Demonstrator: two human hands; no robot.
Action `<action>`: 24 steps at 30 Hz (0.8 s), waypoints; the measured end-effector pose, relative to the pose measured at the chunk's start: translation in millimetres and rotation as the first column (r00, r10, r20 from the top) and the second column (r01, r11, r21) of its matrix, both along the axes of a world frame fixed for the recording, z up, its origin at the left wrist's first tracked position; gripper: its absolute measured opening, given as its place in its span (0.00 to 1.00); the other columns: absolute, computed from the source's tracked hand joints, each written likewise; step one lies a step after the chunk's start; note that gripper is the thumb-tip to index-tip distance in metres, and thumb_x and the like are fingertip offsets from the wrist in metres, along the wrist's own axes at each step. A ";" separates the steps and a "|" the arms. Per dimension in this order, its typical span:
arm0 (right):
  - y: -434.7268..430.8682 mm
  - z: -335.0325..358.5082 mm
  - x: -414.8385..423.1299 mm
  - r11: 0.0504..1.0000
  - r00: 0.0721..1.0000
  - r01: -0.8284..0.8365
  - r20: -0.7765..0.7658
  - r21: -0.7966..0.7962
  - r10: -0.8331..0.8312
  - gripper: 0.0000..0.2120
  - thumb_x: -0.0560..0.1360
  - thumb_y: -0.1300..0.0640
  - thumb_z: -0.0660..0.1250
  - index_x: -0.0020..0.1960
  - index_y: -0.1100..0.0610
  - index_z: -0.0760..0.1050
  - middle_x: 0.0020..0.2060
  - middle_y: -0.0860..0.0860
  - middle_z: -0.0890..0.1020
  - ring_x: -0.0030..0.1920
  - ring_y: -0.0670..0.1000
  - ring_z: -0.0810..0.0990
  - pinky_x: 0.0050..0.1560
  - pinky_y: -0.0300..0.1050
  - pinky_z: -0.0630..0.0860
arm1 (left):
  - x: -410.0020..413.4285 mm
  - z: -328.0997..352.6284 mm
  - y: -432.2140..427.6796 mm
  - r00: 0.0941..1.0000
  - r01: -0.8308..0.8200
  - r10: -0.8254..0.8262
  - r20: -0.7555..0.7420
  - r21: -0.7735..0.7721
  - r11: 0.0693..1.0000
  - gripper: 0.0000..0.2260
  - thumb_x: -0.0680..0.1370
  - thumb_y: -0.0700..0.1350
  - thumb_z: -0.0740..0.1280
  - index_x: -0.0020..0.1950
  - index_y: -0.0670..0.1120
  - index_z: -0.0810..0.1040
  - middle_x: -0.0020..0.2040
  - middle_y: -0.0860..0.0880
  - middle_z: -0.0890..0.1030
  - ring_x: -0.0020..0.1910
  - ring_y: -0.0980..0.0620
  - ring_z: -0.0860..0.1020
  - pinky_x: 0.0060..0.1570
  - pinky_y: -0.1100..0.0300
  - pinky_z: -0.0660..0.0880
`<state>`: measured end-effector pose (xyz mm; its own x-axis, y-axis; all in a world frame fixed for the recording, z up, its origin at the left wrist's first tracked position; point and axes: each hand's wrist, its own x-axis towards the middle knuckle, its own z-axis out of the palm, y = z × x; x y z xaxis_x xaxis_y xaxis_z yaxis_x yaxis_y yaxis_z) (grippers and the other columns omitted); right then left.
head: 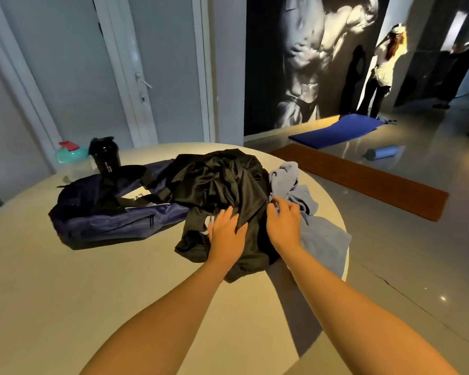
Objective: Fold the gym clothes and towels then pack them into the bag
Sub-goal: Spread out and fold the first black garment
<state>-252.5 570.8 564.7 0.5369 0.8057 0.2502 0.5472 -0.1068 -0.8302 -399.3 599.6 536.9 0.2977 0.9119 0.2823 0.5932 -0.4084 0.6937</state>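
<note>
Step in hand: sorting one piece out of the heap so it can be folded; judging by the pile, no folding has begun.
Clothes: a crumpled heap of shiny black gym clothes (222,180) lies in the middle of the round pale table (65,293), its far left part lapping over the bag.
Towel: a light blue terry towel (322,239) lies bunched just to the right of the heap, touching it and draping toward the table's right edge.
Bag: a dark navy fabric gym bag (106,220) lies slack on its side left of the heap, with a black strap across it; I cannot tell if its opening is unzipped.
Left hand: the left hand (226,232) rests flat on the near part of the black cloth, fingers straight, gripping nothing.
Right hand: the right hand (283,221) sits where black cloth meets towel, fingers bent; whether they pinch any cloth cannot be told.
Doing it well: hold the heap down with the flat hand, find one hem or waistband with the other, and draw that single garment clear before spreading it on the bare near side of the table.
Watch for: slippery cloth dragging the towel off the edge.
Also there: a black plastic shaker bottle (106,155) and a clear bottle with a teal lid (72,155) stand behind the bag.
</note>
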 end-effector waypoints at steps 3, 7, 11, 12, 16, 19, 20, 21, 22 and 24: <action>-14.3 19.7 -32.1 0.990 0.996 -0.006 0.093 0.141 -0.007 0.16 0.83 0.49 0.59 0.69 0.52 0.72 0.63 0.54 0.68 0.65 0.56 0.65 0.67 0.51 0.65 | -23.4 6.0 -18.3 0.970 0.201 -0.182 0.160 -0.114 0.973 0.19 0.83 0.53 0.62 0.72 0.50 0.74 0.71 0.51 0.76 0.70 0.52 0.72 0.71 0.46 0.68; -13.4 36.6 -80.0 0.955 0.957 -0.259 0.175 0.146 0.233 0.17 0.84 0.52 0.60 0.71 0.53 0.73 0.64 0.53 0.75 0.65 0.53 0.71 0.63 0.40 0.65 | -64.8 13.8 -30.4 0.951 0.190 -0.151 0.272 -0.126 0.974 0.23 0.79 0.49 0.68 0.74 0.54 0.70 0.78 0.55 0.65 0.75 0.59 0.63 0.74 0.57 0.64; -8.2 30.6 -111.9 0.959 0.947 -0.283 0.155 -0.001 0.280 0.18 0.83 0.55 0.62 0.72 0.53 0.72 0.72 0.54 0.67 0.71 0.56 0.68 0.64 0.45 0.69 | -115.7 26.7 -25.3 0.973 -0.008 -0.010 0.232 0.075 0.997 0.11 0.77 0.52 0.65 0.58 0.65 0.73 0.75 0.55 0.69 0.76 0.56 0.63 0.71 0.53 0.66; -7.2 28.2 -117.4 0.972 0.954 -0.234 0.189 -0.016 0.233 0.18 0.82 0.56 0.63 0.72 0.52 0.71 0.76 0.55 0.61 0.75 0.58 0.61 0.66 0.48 0.68 | -128.8 26.7 -18.5 0.984 -0.084 0.061 0.170 0.129 0.988 0.10 0.78 0.53 0.65 0.59 0.63 0.74 0.75 0.54 0.69 0.76 0.53 0.63 0.72 0.50 0.65; 4.2 25.0 -135.1 0.955 0.937 -0.184 0.253 -0.235 0.242 0.26 0.82 0.58 0.63 0.78 0.50 0.62 0.81 0.54 0.50 0.79 0.59 0.49 0.69 0.56 0.66 | -182.6 28.8 8.7 0.928 -0.246 0.237 -0.287 0.008 0.969 0.22 0.82 0.52 0.63 0.76 0.57 0.67 0.83 0.49 0.52 0.82 0.46 0.46 0.78 0.42 0.47; 18.2 19.6 -154.9 0.886 0.937 -0.216 0.168 -0.409 0.307 0.26 0.82 0.62 0.62 0.79 0.53 0.62 0.73 0.57 0.70 0.68 0.63 0.71 0.60 0.60 0.76 | -209.4 25.3 21.0 0.885 -0.242 0.155 -0.439 -0.151 0.958 0.27 0.84 0.57 0.58 0.82 0.58 0.53 0.83 0.50 0.44 0.81 0.50 0.40 0.77 0.39 0.42; 19.0 18.5 -163.7 0.888 0.939 -0.244 0.132 -0.390 0.316 0.23 0.82 0.63 0.61 0.76 0.53 0.67 0.68 0.57 0.76 0.59 0.62 0.78 0.52 0.59 0.79 | -214.7 23.0 23.7 0.876 -0.242 0.146 -0.460 -0.156 0.958 0.28 0.84 0.58 0.56 0.82 0.58 0.51 0.83 0.50 0.43 0.81 0.50 0.40 0.77 0.39 0.41; 16.8 17.9 -172.8 0.894 0.936 -0.286 0.098 -0.344 0.337 0.20 0.81 0.64 0.61 0.71 0.53 0.74 0.59 0.56 0.81 0.48 0.61 0.81 0.43 0.56 0.79 | -219.2 21.9 26.0 0.868 -0.249 0.151 -0.474 -0.152 0.957 0.28 0.84 0.59 0.55 0.82 0.58 0.49 0.83 0.51 0.44 0.81 0.50 0.40 0.77 0.39 0.41; 13.0 17.6 -181.2 0.895 0.928 -0.339 0.054 -0.289 0.369 0.17 0.80 0.65 0.62 0.64 0.52 0.80 0.48 0.54 0.84 0.38 0.58 0.79 0.34 0.52 0.76 | -223.3 21.5 28.2 0.859 -0.265 0.164 -0.485 -0.147 0.953 0.28 0.84 0.60 0.53 0.82 0.57 0.48 0.83 0.51 0.44 0.82 0.50 0.41 0.77 0.39 0.41; 1.7 24.2 -195.4 0.848 0.875 -0.485 -0.117 -0.215 0.470 0.14 0.79 0.66 0.61 0.50 0.53 0.84 0.32 0.52 0.78 0.28 0.52 0.70 0.28 0.43 0.66 | -232.5 21.0 34.3 0.849 -0.316 0.207 -0.486 -0.154 0.936 0.27 0.85 0.61 0.50 0.83 0.57 0.48 0.83 0.51 0.45 0.82 0.49 0.42 0.76 0.38 0.42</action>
